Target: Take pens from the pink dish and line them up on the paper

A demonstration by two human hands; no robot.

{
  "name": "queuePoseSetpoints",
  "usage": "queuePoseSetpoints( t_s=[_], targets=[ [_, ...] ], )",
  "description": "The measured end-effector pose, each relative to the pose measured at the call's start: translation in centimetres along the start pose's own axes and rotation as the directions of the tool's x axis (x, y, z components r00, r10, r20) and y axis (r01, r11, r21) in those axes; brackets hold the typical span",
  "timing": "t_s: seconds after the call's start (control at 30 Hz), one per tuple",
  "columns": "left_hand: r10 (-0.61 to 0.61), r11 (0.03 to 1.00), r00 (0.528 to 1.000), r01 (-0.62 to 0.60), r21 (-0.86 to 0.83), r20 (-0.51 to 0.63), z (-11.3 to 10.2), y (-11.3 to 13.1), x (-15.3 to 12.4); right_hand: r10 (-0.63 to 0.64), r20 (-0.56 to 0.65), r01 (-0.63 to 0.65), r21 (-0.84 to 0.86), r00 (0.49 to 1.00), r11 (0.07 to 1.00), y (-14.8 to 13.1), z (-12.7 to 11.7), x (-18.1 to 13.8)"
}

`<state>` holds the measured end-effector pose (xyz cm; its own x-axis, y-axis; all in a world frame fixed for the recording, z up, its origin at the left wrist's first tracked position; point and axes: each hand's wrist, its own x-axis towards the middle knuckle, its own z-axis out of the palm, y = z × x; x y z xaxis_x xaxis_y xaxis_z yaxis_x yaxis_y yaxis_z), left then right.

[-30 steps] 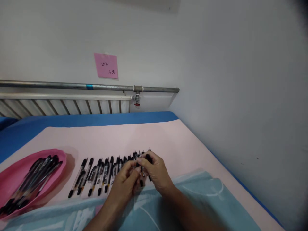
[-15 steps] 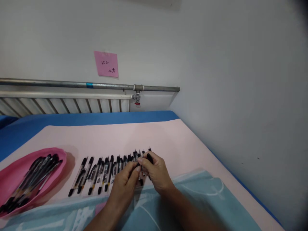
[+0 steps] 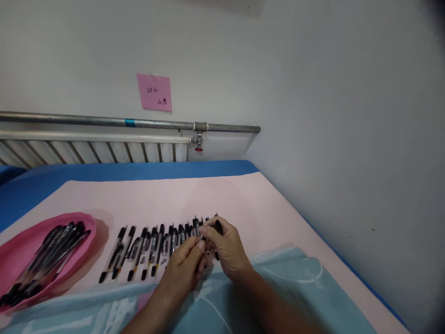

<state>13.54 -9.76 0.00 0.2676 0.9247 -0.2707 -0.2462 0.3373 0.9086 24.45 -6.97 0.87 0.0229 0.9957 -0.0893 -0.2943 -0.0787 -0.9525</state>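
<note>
A row of several black-and-clear pens point(image 3: 146, 248) lies side by side on the pink sheet point(image 3: 174, 199). At the row's right end both my hands meet. My right hand point(image 3: 225, 248) is closed in a pinch on a black pen point(image 3: 218, 227). My left hand point(image 3: 184, 269) is also closed, its fingertips touching the same pen from the left. The pen's lower part is hidden by my fingers.
A pink tray point(image 3: 17, 250) at the left holds several more black pens point(image 3: 48, 260). A light teal cloth point(image 3: 278, 297) covers the near edge. Blue surface point(image 3: 104, 174), radiator point(image 3: 86, 153), pipe point(image 3: 139, 124) and a pink note point(image 3: 154, 92) lie behind; a wall point(image 3: 347, 139) stands close on the right.
Both hands stay together at the right end of the row; the left hand's fingers have shifted slightly on the pen. The view has drifted a little.
</note>
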Motion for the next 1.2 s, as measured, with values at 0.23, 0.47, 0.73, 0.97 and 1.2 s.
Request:
queuePoseSetpoints(
  t_s=[0.23, 0.47, 0.73, 0.97, 1.2],
  targets=[
    [-0.047, 0.998, 0.998, 0.048, 0.036, -0.033, 0.0, -0.1, 0.1, 0.096, 0.119, -0.113, 0.139, 0.988, 0.984, 0.1, -0.3, 0.2],
    [0.078, 0.987, 0.997, -0.076, 0.141, -0.005, -0.6, -0.1, 0.4, 0.076, 0.043, -0.079, 0.097, 0.996, 0.992, 0.0, -0.1, 0.0],
    [0.001, 0.994, 0.999, 0.003, 0.108, -0.037, -0.5, 0.3, 0.1, 0.093, 0.076, -0.099, 0.082, 0.993, 0.992, 0.5, -0.2, 0.2],
    [-0.049, 0.993, 0.999, 0.051, 0.103, -0.023, -0.9, 0.4, 0.2, 0.112, 0.13, -0.13, 0.132, 0.985, 0.983, 0.2, -0.1, 0.0],
    [-0.043, 0.99, 0.999, 0.042, 0.132, 0.005, -0.9, 0.5, 0.3, 0.092, 0.072, -0.101, 0.136, 0.993, 0.986, 0.3, -0.1, 0.1]
  ],
)
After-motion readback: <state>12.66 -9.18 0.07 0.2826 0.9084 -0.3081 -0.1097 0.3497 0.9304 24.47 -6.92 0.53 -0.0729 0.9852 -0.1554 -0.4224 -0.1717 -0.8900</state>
